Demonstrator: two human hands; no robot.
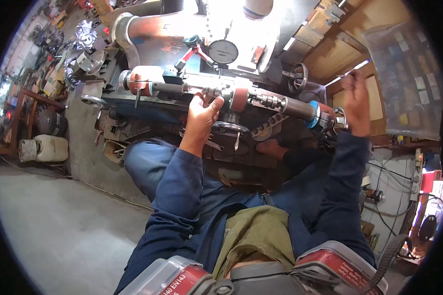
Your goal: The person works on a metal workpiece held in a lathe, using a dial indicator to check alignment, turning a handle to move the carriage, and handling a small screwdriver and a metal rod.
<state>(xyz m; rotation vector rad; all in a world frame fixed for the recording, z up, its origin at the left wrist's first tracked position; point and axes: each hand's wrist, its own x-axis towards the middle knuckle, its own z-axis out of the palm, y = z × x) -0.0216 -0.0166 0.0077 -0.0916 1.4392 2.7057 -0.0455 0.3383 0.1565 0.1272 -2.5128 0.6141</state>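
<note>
A shiny camshaft with lobes (269, 101) lies across the machine, mounted between an orange-and-grey holder (147, 80) at the left and a grey cylinder (300, 109) at the right. My left hand (204, 115) grips the shaft left of its middle, with the thumb in front and the other fingers partly hidden. Just above that hand stands a round dial gauge (223, 51) on a red jointed arm (194, 54). My right hand (355, 105) is raised beyond the shaft's right end, apart from it; motion smears its fingers.
Handwheels stick out at the machine's left (93, 101), front (230, 129) and upper right (298, 77). A plastic-covered panel (408, 81) hangs at the right. Metal parts crowd the far left, above a pale gas cylinder (51, 148) on the concrete floor (69, 216).
</note>
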